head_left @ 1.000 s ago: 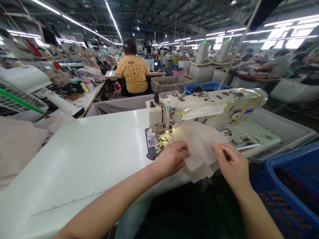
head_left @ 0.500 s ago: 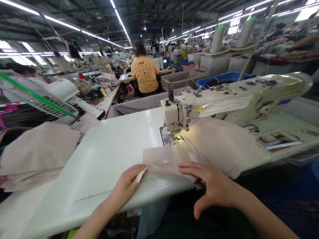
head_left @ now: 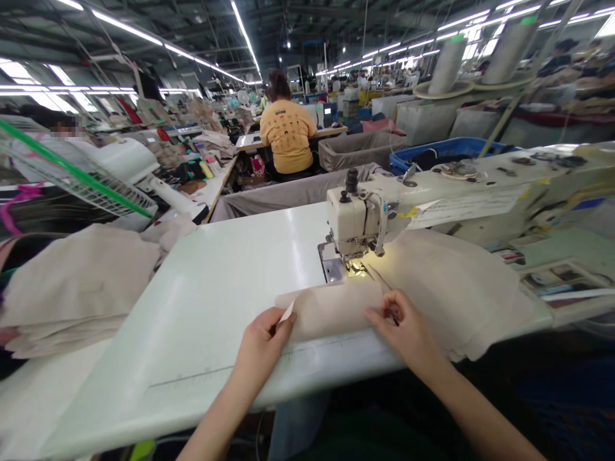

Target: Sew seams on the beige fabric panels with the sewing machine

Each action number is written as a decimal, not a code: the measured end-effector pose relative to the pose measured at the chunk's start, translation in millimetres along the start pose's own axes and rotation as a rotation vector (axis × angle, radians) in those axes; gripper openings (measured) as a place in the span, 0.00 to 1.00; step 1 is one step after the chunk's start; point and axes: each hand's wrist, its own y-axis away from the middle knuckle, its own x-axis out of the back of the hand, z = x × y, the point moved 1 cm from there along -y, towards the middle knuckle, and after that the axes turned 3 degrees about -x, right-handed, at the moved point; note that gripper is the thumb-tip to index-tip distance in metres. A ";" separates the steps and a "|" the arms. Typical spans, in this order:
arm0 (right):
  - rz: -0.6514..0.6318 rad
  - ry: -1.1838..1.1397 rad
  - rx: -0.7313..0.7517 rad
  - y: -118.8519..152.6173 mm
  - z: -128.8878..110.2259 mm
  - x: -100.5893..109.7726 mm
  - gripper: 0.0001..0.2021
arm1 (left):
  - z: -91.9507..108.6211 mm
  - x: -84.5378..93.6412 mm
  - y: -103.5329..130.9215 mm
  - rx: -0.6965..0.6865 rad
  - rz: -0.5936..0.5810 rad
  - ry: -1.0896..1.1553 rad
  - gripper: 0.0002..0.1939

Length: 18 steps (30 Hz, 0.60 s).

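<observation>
Head view, left hand (head_left: 262,338) and right hand (head_left: 406,330) nearly closed, pinching folded beige cloth (head_left: 336,308)

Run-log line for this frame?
left hand: pinching beige fabric piece, left end | right hand: at its right end | sewing machine: needle area lit

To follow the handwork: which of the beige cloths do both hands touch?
The small cloth: left hand pinches its left edge, right hand touches its right end; the large cloth lies further right, the piled cloths far left.
</observation>
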 end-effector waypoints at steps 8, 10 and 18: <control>-0.099 0.093 0.084 -6.7 -1.9 4.8 0.13 | -2.1 -5.0 0.1 0.051 0.078 -0.005 0.18; -0.154 0.123 0.076 -8.5 0.7 2.8 0.11 | -3.6 -8.5 1.4 0.061 0.082 0.012 0.17; -0.219 0.209 0.013 -9.4 3.8 -0.3 0.15 | -4.7 -17.1 21.5 0.088 0.243 0.078 0.35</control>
